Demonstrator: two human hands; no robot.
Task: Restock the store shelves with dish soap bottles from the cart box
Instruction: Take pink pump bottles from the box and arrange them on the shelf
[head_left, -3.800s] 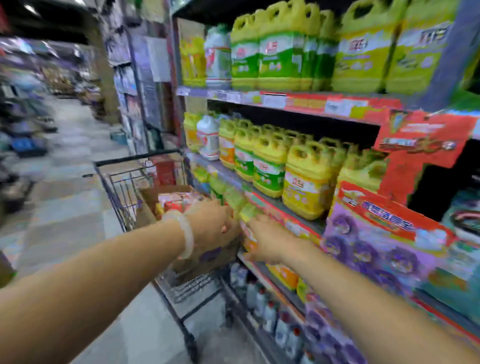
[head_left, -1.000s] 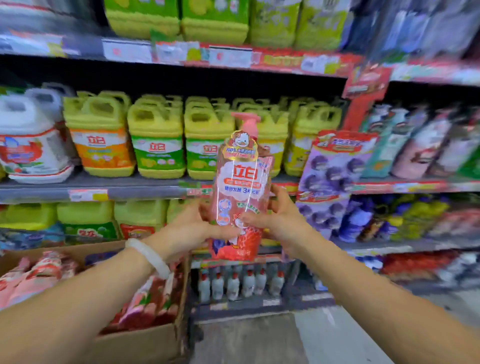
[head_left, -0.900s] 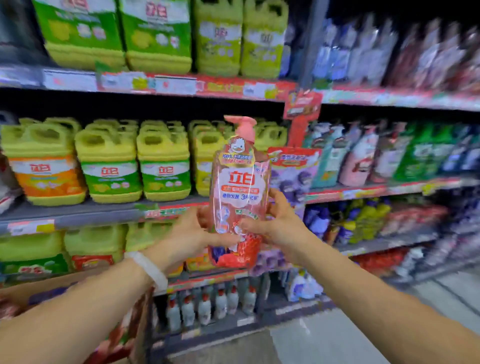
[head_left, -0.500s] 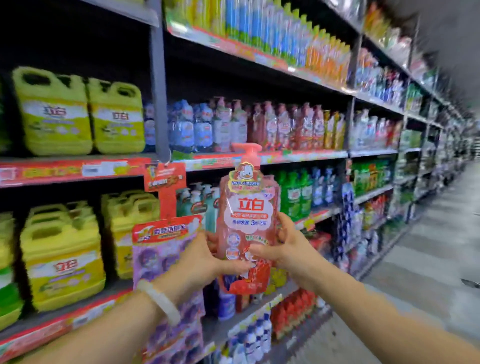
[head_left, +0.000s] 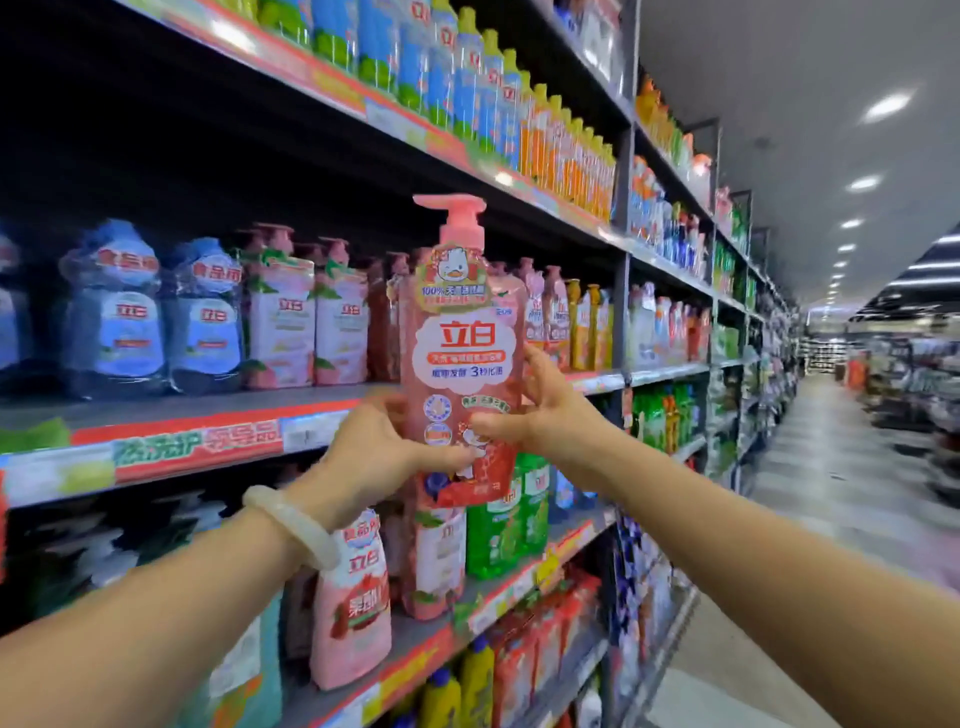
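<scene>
I hold a pink pump-top dish soap bottle (head_left: 465, 338) upright in front of the shelving, gripped low on its body by both hands. My left hand (head_left: 374, 457), with a pale bangle on the wrist, clasps its lower left side. My right hand (head_left: 540, 415) holds the right side, fingers spread behind the label. The bottle stands level with the middle shelf (head_left: 208, 415), where matching pink bottles (head_left: 306, 322) sit in a row. The cart and its box are out of view.
Blue-labelled bottles (head_left: 156, 317) fill the shelf's left part; orange and pink ones (head_left: 587, 327) continue right. Green and pink bottles (head_left: 498, 525) stand on the shelf below, blue and orange bottles (head_left: 493, 98) above. The aisle floor (head_left: 810, 519) runs off to the right.
Both hands have carried the bottle up and to the right along the shelving, from the yellow jugs to the section of pump bottles. The cart box has left the view.
</scene>
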